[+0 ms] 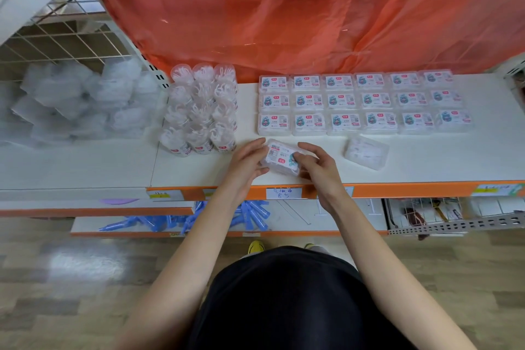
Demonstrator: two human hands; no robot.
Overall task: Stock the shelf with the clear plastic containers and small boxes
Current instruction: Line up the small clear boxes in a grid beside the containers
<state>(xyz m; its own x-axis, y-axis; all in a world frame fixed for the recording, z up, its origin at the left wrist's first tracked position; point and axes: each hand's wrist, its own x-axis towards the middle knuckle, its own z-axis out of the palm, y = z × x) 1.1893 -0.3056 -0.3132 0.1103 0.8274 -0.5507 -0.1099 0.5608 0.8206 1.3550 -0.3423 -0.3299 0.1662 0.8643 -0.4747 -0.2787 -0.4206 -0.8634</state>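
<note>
The left hand [247,160] and right hand [315,163] have fingers [308,148] curled around a small box [281,158] at the front of the shelf [426,162], its label reversed, probably for turning to match the three rows [363,102] behind.

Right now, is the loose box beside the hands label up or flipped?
Flipped, it seems: the loose box shows no label, unlike the rows behind it.

Back of shelf [426,162]: labelled clear boxes [358,102] flat in a 3x6 grid, round clear tubs [199,111] packed to their left. Held box [281,158] near front edge, label up, skewed, gripped by left hand [247,160] and right hand [318,163]. Loose box [366,152] lies askew to its right, plain side up.
</note>
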